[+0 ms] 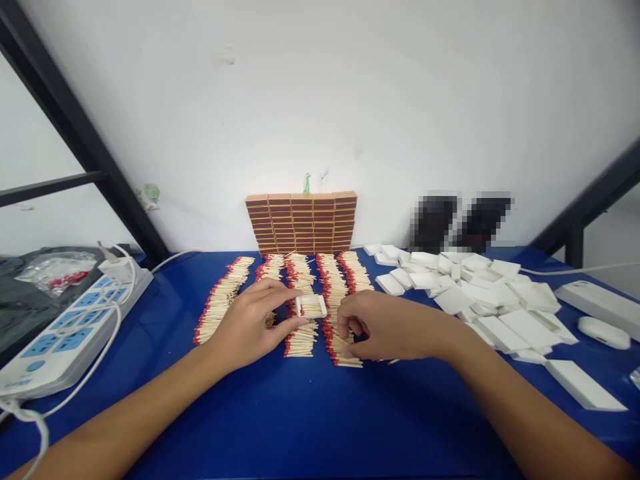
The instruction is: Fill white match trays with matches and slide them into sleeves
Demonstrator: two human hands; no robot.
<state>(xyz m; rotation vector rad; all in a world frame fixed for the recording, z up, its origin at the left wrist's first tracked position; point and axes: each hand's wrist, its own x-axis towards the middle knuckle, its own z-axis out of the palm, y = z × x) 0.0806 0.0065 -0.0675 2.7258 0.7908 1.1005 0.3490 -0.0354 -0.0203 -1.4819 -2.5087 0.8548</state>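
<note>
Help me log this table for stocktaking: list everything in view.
Match rows: five, pale with red heads, central
Held tray: one, white, above match rows
Stacked boxes: many, brown, behind match rows
Loose trays: many, white, right
Blurred shapes: two, blackish, right rear
Power strip: one, white, left
Plug: one, white, on power strip
Cables: several, white, left and right
Bag: one, clear, far left
Sheet: one, dark, under bag
Long object: one, white, far right
Rounded case: one, white, beside long object
Unclear item: one, whitish, right edge
Frame bars: several, black, both sides
Table: one, blue, underneath
Wall: one, whitish, behind
Left hand: one, bare, holding tray
Right hand: one, bare, over match rows
</note>
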